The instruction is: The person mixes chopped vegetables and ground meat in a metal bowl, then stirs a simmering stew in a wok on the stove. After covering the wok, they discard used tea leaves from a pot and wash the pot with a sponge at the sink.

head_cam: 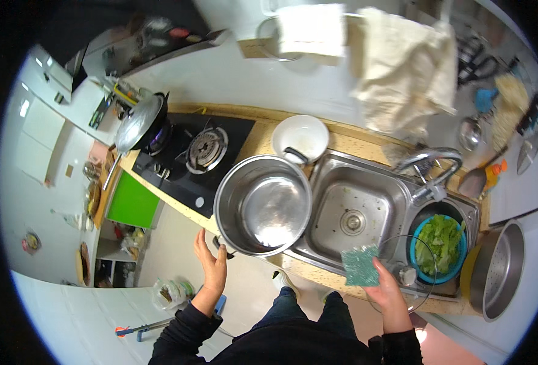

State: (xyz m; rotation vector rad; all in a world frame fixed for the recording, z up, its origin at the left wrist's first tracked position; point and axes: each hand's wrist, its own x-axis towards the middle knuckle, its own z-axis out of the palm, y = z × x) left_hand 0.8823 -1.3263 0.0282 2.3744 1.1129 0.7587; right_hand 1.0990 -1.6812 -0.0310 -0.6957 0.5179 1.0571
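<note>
My right hand holds a green scouring pad over the front rim of the sink, beside a round glass lid. My left hand has its fingers apart near the black side handle of a large stainless steel pot, and I cannot tell whether it touches it. The pot sits on the counter between the stove and the sink, its inside bare metal. A white bowl stands behind the pot. Leafy greens lie in a blue basket in the smaller round basin.
A covered wok sits over a lit burner on the black gas hob. The faucet arches above the double sink. A steamer pot stands tilted at the right. Cloths hang on the wall above.
</note>
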